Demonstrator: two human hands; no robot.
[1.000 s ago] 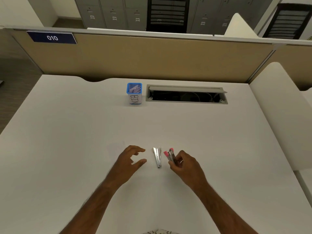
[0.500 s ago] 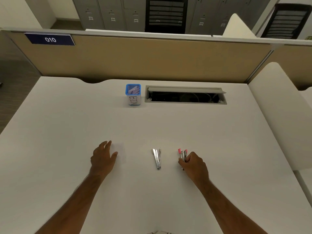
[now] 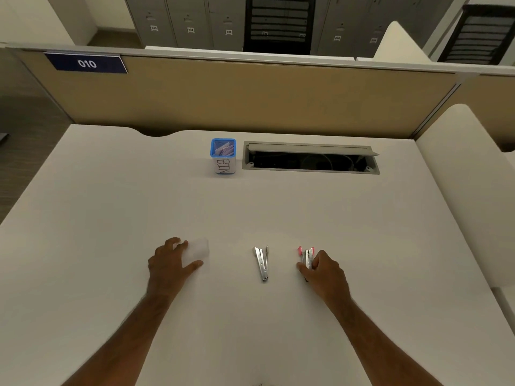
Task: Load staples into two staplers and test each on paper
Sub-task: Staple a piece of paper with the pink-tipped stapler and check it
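Observation:
Two small staplers sit on the white desk (image 3: 278,213), both hinged open in a narrow V. The plain silver stapler (image 3: 262,263) lies alone in the middle, untouched. To its right stands the pink-tipped stapler (image 3: 306,254), gripped at its near end by my right hand (image 3: 323,274). A small white slip of paper (image 3: 196,250) lies to the left; my left hand (image 3: 168,264) holds it between fingers and thumb. No staples are visible.
A blue cup marked BIN (image 3: 223,157) with scraps inside stands at the back centre. Beside it, an open cable hatch (image 3: 310,158) is sunk into the desk. A tan partition (image 3: 250,98) closes the far edge; a white divider (image 3: 468,190) bounds the right.
My left hand moved left from beside the silver stapler and took hold of the paper slip. My right hand carried the pink-tipped stapler to the right, away from the silver one.

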